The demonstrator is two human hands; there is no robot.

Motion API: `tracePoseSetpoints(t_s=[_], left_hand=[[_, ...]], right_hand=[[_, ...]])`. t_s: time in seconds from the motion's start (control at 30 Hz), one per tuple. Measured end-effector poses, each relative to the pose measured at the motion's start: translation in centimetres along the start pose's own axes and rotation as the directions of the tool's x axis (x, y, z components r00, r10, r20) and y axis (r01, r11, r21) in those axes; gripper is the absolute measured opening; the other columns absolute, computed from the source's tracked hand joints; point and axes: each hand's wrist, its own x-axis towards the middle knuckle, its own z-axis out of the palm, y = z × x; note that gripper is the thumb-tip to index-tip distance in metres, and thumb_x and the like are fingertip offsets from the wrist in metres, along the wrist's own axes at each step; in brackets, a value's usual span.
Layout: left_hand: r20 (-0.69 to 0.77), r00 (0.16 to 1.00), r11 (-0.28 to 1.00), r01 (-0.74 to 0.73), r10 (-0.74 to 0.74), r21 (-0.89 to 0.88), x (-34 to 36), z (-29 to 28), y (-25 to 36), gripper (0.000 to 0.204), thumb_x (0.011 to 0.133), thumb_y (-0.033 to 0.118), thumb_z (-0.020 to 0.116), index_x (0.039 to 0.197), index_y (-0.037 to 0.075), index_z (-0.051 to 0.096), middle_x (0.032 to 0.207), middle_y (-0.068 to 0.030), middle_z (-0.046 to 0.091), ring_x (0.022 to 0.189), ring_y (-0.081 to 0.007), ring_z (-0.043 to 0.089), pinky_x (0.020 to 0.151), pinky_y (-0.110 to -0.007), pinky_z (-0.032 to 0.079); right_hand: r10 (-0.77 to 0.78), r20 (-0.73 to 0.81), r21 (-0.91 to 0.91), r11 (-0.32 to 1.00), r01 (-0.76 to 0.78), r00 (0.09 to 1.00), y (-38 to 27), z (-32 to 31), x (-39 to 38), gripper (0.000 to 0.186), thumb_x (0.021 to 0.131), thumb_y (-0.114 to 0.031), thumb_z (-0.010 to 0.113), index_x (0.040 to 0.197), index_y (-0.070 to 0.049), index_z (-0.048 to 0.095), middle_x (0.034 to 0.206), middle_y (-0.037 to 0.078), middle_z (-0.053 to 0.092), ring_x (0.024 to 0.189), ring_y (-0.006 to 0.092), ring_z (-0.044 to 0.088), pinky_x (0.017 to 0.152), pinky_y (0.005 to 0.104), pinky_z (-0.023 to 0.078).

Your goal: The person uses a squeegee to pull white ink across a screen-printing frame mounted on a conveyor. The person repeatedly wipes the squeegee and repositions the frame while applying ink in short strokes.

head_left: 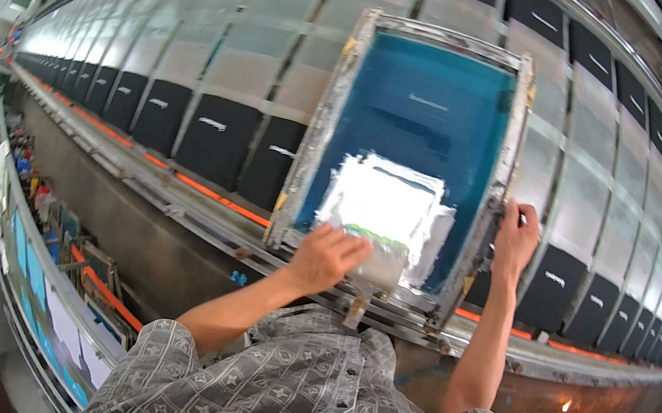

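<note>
The screen point(423, 126) lies at centre frame, white ink point(386, 194) across its lower part; there the left hand point(322, 259) has fingers gripping the squeegee point(380, 267); the right hand's point(517, 238) clasp the screen's right edge; black pieces point(217, 131) line the table point(250, 62)

paste point(390, 194) on framed screen point(430, 83)
</note>
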Motion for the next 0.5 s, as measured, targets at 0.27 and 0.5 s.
tracePoseSetpoints(t_s=[0.27, 0.5], left_hand=[[0.211, 0.975, 0.996, 0.065, -0.075, 0.054, -3.5, -6.6, -12.5, 0.028, 0.061, 0.006, 0.069, 0.089, 0.012, 0.068, 0.091, 0.001, 0.066, 0.087, -0.0192, 0.058, 0.082, -0.035, 0.041], [0.331, 0.937, 0.992, 0.125, -0.107, -0.032, -3.8, -8.1, -17.4, 0.032, 0.058, 0.01, 0.076, 0.089, 0.013, 0.07, 0.09, 0.0009, 0.066, 0.086, -0.0187, 0.06, 0.084, -0.034, 0.04]], right_hand=[[-0.096, 0.012, 0.232, 0.969, 0.091, 0.995, -1.5, 13.3, -5.9, 0.024, 0.095, -0.022, 0.061, 0.084, 0.0, 0.06, 0.066, 0.001, 0.053, 0.061, 0.0088, 0.045, 0.056, 0.0283, 0.038], [-0.094, -0.027, 0.097, 0.991, 0.096, 0.995, -3.5, 16.9, -7.7, 0.026, 0.094, -0.026, 0.061, 0.088, -0.001, 0.062, 0.066, 0.004, 0.058, 0.062, 0.012, 0.05, 0.059, 0.0308, 0.042]])
